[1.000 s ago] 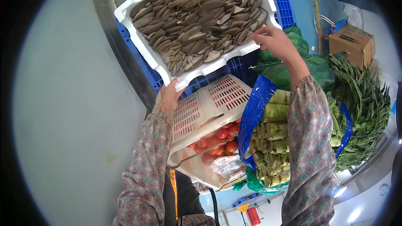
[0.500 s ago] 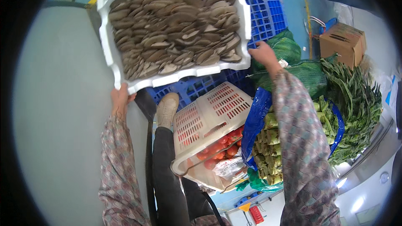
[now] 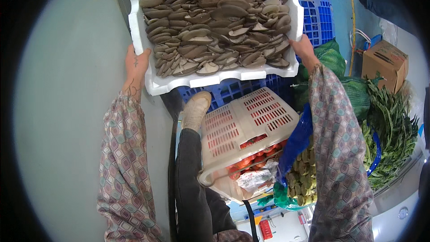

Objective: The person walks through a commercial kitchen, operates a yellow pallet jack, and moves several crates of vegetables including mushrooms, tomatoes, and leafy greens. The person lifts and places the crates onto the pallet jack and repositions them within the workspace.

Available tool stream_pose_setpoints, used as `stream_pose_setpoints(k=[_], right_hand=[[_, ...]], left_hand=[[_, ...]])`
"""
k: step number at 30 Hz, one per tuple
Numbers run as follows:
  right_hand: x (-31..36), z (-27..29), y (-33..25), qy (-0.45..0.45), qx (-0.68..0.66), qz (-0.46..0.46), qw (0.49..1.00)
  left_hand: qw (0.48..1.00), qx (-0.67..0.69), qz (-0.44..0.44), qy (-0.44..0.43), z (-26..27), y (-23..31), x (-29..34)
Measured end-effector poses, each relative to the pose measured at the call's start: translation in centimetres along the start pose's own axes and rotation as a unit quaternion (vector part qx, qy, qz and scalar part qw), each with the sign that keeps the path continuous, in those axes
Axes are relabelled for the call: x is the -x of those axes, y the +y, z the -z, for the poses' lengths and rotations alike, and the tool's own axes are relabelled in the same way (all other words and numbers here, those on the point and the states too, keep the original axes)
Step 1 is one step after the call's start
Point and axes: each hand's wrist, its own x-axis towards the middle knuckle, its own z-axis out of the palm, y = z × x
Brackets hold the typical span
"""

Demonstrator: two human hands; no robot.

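Observation:
A white foam box (image 3: 215, 80) full of grey-brown oyster mushrooms (image 3: 219, 18) fills the upper middle of the view. My left hand (image 3: 136, 66) grips its left side, thumb against the outer wall near the front corner. On the opposite side, my right hand (image 3: 304, 50) has hold of the right wall, low toward the front; its fingertips are partly hidden by the rim. The mushrooms lie in overlapping rows, mostly caps up, with some pale undersides showing.
Blue plastic pallets (image 3: 317, 15) lie under and beyond the box. Nearer are a cream slotted crate (image 3: 251, 121) with tomatoes (image 3: 257, 161), green mesh sacks (image 3: 331, 58), leafy greens (image 3: 394, 125) and a cardboard box (image 3: 385, 65). A grey surface (image 3: 80, 107) spans the left. A person's dark-clothed leg shows top right.
My left hand has shifted from the box's front left corner farther up its left side. The box sits further right in view, and the surroundings have shifted right too.

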Motion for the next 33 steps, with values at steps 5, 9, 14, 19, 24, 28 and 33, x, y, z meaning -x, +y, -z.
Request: stream_pose_setpoints(k=[5,9,14,19,24,28,33], right_hand=[[0.7,-1.0,-0.4,0.043,-0.109,-0.049,0.992],[1.1,-0.2,-1.6,0.113,0.074,-0.022,0.991],[3.1,4.5,-5.3,0.136,0.104,0.032,0.985],[6.1,11.7,-13.0,0.216,0.176,0.101,0.955],[10.2,19.0,-18.3,0.258,0.219,0.135,0.931],[17.1,24.1,-20.6,0.287,0.238,0.163,0.913],[30.3,30.9,-21.3,0.361,0.245,0.127,0.89]], left_hand=[[0.985,-0.134,-0.094,0.046,0.9,0.7,-0.7],[0.953,-0.237,-0.175,0.069,0.8,-1.0,0.2],[0.95,-0.284,-0.107,0.078,0.7,-3.3,1.7],[0.959,-0.267,-0.043,0.084,1.4,-3.5,1.8],[0.971,-0.216,-0.057,0.084,3.4,-0.4,5.0],[0.978,-0.176,-0.025,0.106,7.2,3.9,9.6],[0.984,-0.123,-0.091,0.092,12.1,11.1,15.4]])
